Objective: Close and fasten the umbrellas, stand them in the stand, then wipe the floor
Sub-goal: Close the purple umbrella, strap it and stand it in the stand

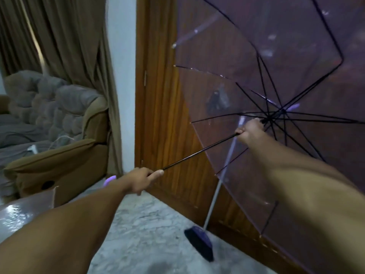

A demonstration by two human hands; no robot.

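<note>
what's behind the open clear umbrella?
Through the clear umbrella canopy show the wooden door and a broom leaning on it, its handle running up behind the plastic. Farther right, glare and tint blur whatever is there.

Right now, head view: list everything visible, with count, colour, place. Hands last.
umbrella: 1, clear purple-tinted canopy, black ribs and shaft, open, right
broom: 1, purple head, pale handle, on floor against door
door: 1, brown wood, centre
armchair: 1, tan with grey cover, left
curtain: 1, brown, upper left
floor: 1, grey marble, bottom
left hand: 1, grips handle end of shaft
right hand: 1, grips shaft near hub
</note>
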